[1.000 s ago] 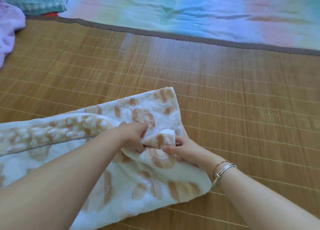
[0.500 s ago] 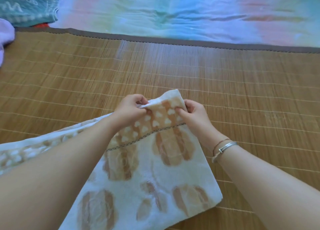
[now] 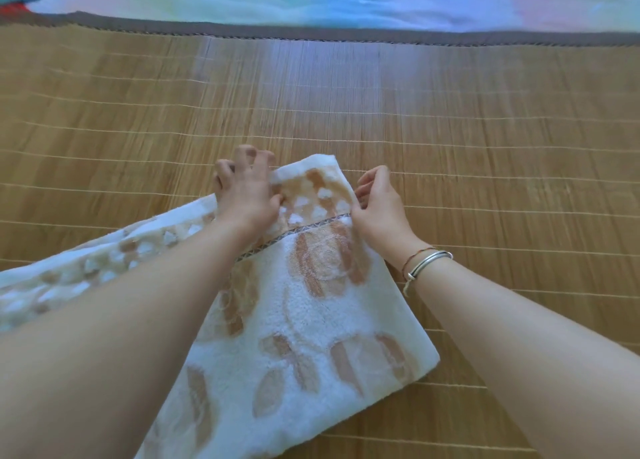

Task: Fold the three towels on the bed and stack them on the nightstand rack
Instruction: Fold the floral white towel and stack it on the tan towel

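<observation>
Terry towel [image 3: 304,323], both hands pinching corners

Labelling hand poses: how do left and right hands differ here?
Left hand lies over the towel end's left edge, fingers spread past it; right hand sits at the right edge, fingers curled. Right wrist wears a bangle; left wrist is bare. Both work the same folded-over end on the mat.
</observation>
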A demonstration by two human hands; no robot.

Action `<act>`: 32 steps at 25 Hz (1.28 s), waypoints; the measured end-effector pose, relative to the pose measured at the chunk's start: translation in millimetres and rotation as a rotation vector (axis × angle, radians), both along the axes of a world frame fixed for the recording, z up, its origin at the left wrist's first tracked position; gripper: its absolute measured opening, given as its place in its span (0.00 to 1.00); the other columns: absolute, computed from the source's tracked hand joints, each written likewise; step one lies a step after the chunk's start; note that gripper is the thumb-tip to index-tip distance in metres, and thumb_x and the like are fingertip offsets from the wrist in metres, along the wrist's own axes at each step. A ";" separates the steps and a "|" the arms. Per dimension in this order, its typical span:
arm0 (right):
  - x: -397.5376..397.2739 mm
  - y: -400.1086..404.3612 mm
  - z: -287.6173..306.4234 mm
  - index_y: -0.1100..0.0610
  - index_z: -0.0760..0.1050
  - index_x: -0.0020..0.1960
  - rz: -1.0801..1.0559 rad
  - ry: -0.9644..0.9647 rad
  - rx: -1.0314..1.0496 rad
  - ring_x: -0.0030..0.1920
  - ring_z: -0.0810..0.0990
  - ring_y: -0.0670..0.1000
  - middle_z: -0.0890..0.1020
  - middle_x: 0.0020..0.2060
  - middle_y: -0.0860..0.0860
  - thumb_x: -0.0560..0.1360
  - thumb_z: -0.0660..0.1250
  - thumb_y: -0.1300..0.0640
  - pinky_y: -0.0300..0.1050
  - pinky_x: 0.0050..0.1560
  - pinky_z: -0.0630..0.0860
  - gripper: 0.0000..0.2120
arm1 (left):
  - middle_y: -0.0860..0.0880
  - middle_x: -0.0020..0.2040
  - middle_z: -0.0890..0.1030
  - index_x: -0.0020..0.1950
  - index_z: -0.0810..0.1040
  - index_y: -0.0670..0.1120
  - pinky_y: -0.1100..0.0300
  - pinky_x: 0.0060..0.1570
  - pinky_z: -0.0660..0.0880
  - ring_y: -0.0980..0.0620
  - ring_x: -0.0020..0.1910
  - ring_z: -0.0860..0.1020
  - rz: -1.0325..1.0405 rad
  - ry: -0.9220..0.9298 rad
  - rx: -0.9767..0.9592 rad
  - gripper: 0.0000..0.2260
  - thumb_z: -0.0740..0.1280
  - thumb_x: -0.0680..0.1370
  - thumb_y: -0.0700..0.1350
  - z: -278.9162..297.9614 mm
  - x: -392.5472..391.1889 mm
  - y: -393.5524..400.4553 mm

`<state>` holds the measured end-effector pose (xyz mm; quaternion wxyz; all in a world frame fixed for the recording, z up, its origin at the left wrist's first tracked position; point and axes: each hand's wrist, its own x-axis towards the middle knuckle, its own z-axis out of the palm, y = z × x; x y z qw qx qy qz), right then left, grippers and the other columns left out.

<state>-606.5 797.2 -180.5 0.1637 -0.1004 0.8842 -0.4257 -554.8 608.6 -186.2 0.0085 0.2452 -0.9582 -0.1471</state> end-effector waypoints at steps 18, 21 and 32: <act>205.8 28.9 8.9 0.45 0.30 0.75 1.100 0.336 0.724 0.75 0.29 0.55 0.30 0.75 0.50 0.71 0.60 0.67 0.68 0.71 0.41 0.49 | 0.54 0.79 0.44 0.78 0.39 0.53 0.34 0.67 0.61 0.47 0.78 0.47 -0.053 -0.486 -0.044 0.48 0.58 0.67 0.70 3.6 373.0 22.7; 210.8 24.3 15.2 0.48 0.32 0.77 1.053 0.359 0.796 0.77 0.36 0.54 0.34 0.77 0.49 0.75 0.58 0.69 0.65 0.73 0.48 0.45 | 0.50 0.78 0.40 0.77 0.36 0.50 0.37 0.67 0.61 0.43 0.78 0.48 -0.042 -0.574 -0.062 0.48 0.68 0.69 0.50 10.0 382.1 10.2; 177.4 -10.5 109.4 0.62 0.68 0.65 1.199 -0.257 1.241 0.47 0.74 0.51 0.75 0.60 0.56 0.74 0.59 0.67 0.40 0.41 0.66 0.20 | 0.50 0.32 0.69 0.33 0.63 0.47 0.58 0.31 0.59 0.50 0.33 0.68 0.242 -0.762 0.368 0.05 0.58 0.68 0.40 88.3 372.9 -49.3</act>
